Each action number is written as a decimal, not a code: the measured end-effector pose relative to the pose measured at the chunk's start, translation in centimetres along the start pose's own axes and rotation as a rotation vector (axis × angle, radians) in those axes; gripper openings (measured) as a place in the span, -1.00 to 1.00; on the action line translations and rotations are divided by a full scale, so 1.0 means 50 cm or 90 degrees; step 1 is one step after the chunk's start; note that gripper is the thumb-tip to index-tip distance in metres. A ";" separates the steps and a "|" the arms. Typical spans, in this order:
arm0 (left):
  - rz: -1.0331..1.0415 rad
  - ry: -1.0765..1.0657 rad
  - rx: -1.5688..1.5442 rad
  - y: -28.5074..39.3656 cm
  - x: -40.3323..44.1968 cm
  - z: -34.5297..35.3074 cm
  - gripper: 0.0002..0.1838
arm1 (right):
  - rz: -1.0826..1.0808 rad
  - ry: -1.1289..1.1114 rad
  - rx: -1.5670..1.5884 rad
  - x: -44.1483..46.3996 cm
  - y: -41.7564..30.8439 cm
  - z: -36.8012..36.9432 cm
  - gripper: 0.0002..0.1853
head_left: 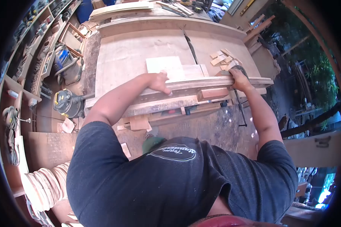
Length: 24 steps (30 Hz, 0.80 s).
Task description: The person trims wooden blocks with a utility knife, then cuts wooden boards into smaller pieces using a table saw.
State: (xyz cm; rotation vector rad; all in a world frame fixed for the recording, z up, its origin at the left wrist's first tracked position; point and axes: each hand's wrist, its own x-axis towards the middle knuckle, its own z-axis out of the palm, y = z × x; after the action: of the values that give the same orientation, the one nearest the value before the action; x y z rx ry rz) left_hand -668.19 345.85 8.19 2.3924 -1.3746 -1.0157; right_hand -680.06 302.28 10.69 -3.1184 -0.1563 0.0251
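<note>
A long wooden board on edge runs along the near side of the workbench. My left hand straddles its top edge left of middle, thumb on the near face and fingers over the far side. Near the right end, my right hand wraps over the same board, beside a dark bar clamp whose bar slants down toward the floor. Part of the clamp is hidden by this hand. A reddish wood block rests against the board's near side between the hands. Behind the left hand lies a pale rectangular panel.
Several small wood offcuts lie on the plywood benchtop. A dark stick-like tool lies across it. Shop vacuums stand on the left by crowded shelves. Round wooden discs are stacked at lower left.
</note>
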 end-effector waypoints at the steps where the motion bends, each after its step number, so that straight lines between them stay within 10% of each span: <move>1: -0.012 0.024 0.013 0.014 -0.004 0.027 0.15 | 0.000 0.001 0.001 -0.026 -0.004 -0.006 -0.05; 8: -0.016 0.050 0.045 0.058 -0.037 0.076 0.14 | 0.065 -0.198 0.087 0.066 -0.060 -0.051 -0.51; 11: -0.013 0.041 0.044 0.054 -0.039 0.079 0.15 | 0.278 -0.246 0.127 0.150 -0.181 0.009 -0.62; 16: -0.010 0.025 0.034 0.058 -0.036 0.065 0.17 | 0.245 -0.387 0.026 0.228 -0.171 0.083 -0.59; 19: -0.012 0.020 0.015 0.061 -0.036 0.057 0.18 | 0.314 -0.378 0.219 0.263 -0.071 0.121 -0.61; 24: 0.003 0.031 0.008 0.090 0.018 0.047 0.17 | 0.487 0.039 0.163 0.183 0.055 -0.023 -0.41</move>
State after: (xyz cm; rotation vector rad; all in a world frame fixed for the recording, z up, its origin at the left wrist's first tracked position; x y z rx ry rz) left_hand -672.52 343.02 8.20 2.4048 -1.3730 -0.9444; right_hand -670.65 300.44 11.66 -2.7166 0.9483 -0.0357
